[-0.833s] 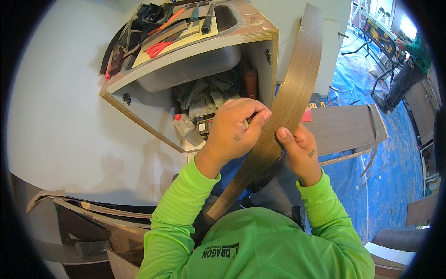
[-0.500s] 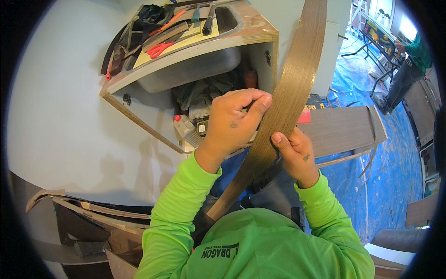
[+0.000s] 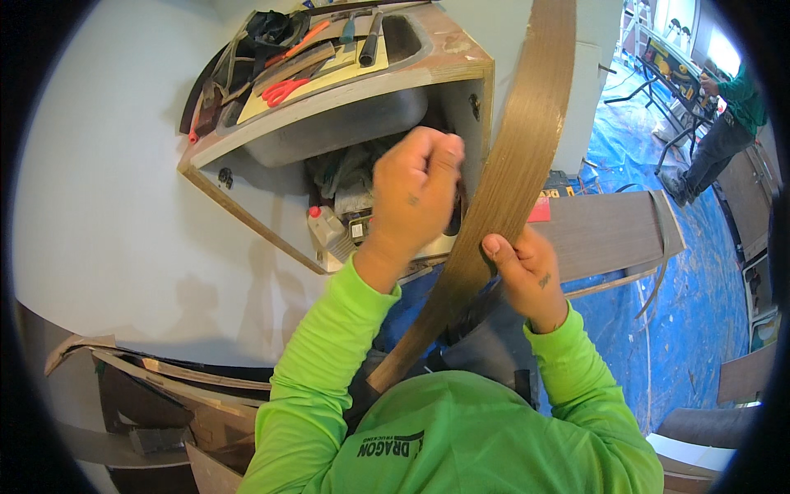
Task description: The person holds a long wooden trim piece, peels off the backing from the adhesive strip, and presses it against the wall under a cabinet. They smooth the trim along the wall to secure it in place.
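Observation:
A long brown wood-grain strip [image 3: 514, 156] runs slantwise from the top of the view down to my lap, its upper part curving. My right hand [image 3: 531, 272] grips its right edge, with the thumb on the face and the fingers hidden behind. Just left of the strip, my left hand [image 3: 414, 193] is closed, thumb pressed against the curled fingers and slightly blurred. It is apart from the strip; whatever it may hold is hidden.
An open cabinet [image 3: 485, 107] with a sink basin [image 3: 346, 128] stands ahead-left, topped with red-handled scissors [image 3: 284, 90] and other tools. A brown panel [image 3: 601, 235] lies right, over blue floor sheeting [image 3: 683, 321]. Another person [image 3: 732, 123] stands far right beside a stand-mounted machine [image 3: 671, 66].
My left hand has moved up and left, away from the strip's edge, still closed. My right hand and the strip have hardly moved.

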`<state>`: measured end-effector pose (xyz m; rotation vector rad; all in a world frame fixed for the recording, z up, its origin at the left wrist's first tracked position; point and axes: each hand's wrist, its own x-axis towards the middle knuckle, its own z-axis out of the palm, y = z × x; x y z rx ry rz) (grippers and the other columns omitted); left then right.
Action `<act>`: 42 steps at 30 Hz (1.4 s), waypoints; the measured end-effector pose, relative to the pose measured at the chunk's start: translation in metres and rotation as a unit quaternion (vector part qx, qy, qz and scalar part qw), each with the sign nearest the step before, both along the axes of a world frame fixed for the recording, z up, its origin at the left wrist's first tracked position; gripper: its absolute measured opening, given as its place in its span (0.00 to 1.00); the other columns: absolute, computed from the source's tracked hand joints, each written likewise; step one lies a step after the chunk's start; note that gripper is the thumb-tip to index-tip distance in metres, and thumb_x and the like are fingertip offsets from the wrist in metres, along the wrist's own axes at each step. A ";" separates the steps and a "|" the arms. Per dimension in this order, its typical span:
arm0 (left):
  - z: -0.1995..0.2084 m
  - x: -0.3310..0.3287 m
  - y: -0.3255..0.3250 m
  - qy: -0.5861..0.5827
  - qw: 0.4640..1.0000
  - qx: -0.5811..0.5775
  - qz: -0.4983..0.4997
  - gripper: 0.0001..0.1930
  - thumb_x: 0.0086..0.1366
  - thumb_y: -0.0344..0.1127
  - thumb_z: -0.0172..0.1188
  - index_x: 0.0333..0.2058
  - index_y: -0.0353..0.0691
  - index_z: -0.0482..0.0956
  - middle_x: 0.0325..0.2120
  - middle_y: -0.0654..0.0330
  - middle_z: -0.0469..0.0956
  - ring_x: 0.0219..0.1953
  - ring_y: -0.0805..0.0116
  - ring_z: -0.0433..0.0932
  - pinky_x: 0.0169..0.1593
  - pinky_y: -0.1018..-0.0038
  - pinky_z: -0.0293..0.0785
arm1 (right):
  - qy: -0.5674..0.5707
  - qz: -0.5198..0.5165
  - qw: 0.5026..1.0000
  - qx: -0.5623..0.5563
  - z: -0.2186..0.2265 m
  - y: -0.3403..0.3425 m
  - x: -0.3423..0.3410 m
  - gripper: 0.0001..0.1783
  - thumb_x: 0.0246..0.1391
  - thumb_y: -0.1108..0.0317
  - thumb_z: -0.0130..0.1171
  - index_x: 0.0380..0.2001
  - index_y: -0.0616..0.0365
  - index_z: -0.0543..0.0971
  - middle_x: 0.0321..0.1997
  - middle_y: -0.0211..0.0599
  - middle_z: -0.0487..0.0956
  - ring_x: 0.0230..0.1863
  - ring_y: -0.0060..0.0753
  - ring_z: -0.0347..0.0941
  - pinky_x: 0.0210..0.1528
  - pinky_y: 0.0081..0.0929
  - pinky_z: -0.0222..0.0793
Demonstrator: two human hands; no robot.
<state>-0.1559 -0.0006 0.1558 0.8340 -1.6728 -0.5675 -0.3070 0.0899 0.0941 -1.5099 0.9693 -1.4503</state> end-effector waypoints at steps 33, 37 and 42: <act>-0.025 0.030 0.056 -0.252 0.866 0.309 -0.301 0.19 0.64 0.43 0.64 0.45 0.34 0.77 0.29 0.59 0.82 0.31 0.74 0.78 0.38 0.74 0.74 | -0.360 0.025 0.933 -0.006 0.007 -0.032 -0.067 0.33 0.67 0.44 0.46 0.63 0.58 0.63 0.50 0.49 0.77 0.50 0.44 0.76 0.51 0.40 0.75; -0.050 0.024 0.035 -0.295 0.901 0.171 -0.268 0.22 0.63 0.43 0.63 0.50 0.34 0.74 0.30 0.51 0.81 0.34 0.62 0.81 0.41 0.71 0.74 | -0.420 0.069 0.904 -0.045 0.032 -0.040 -0.058 0.34 0.66 0.42 0.43 0.64 0.56 0.60 0.51 0.54 0.76 0.48 0.47 0.77 0.49 0.44 0.77; -0.040 -0.001 0.030 -0.130 0.960 0.064 -0.240 0.20 0.61 0.39 0.66 0.49 0.35 0.76 0.40 0.55 0.80 0.43 0.66 0.77 0.47 0.71 0.71 | -0.408 0.108 0.906 -0.034 0.059 -0.046 -0.059 0.35 0.66 0.41 0.42 0.62 0.59 0.63 0.51 0.54 0.76 0.47 0.47 0.77 0.44 0.43 0.80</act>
